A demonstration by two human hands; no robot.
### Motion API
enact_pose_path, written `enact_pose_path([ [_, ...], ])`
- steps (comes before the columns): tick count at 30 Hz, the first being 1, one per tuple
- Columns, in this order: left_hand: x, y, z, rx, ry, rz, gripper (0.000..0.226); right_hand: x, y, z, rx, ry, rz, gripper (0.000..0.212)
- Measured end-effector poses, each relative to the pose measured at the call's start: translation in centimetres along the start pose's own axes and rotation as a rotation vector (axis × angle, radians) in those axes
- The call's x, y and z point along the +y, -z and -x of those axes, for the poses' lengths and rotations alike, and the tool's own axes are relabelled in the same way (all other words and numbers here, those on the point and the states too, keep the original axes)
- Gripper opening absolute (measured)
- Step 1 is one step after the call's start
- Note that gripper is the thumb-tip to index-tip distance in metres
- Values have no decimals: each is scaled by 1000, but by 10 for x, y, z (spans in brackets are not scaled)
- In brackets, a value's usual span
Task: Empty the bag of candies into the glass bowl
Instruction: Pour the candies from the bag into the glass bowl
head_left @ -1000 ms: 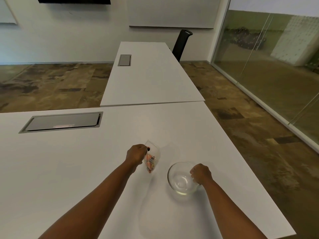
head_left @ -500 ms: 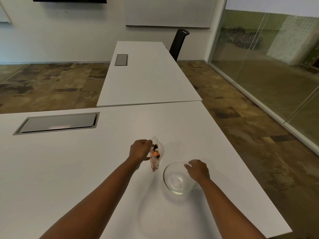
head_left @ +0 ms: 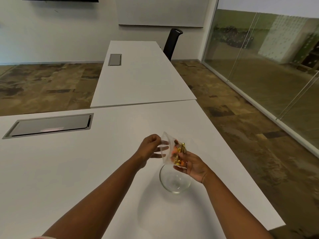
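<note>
White surface held a glass bowl. Above it, left hand pinched the candy bag; right hand fingers gripped its bottom.

The glass bowl is sitting on the near table, toward its right edge. The bag of candies is hanging above the bowl's far rim, between the left hand and the right hand. A second table is standing behind, with a chair beyond it.
</note>
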State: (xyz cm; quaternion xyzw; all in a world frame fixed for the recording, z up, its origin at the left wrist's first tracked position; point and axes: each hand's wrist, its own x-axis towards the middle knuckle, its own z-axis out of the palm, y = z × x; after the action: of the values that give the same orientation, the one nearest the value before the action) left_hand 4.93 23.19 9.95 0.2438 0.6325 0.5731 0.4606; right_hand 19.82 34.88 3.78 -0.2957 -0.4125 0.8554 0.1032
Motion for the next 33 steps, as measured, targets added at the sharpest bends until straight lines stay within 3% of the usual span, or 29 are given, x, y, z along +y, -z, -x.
enact_pose_path([
  [3, -8, 2, -2, -10, 26, -86, 11, -1, 14, 4, 82, 3, 134, 28],
  [7, -23, -2, -6, -75, 71, -250, 26, -4, 22, 8, 188, 27, 313, 47],
  [12, -51, -11, -11, 79, -134, -680, 21, -6, 24, 9, 229, 86, 574, 60],
  [18, -66, -15, -13, 96, -124, -756, 17, -5, 31, 4, 232, 86, 746, 56],
  [24, -70, -15, -16, 76, -95, -761, 19, -5, 36, -1, 212, 33, 778, 63],
  [33, -70, -15, -20, 90, -94, -764, 20, -13, 32, -1, 174, 30, 811, 49],
])
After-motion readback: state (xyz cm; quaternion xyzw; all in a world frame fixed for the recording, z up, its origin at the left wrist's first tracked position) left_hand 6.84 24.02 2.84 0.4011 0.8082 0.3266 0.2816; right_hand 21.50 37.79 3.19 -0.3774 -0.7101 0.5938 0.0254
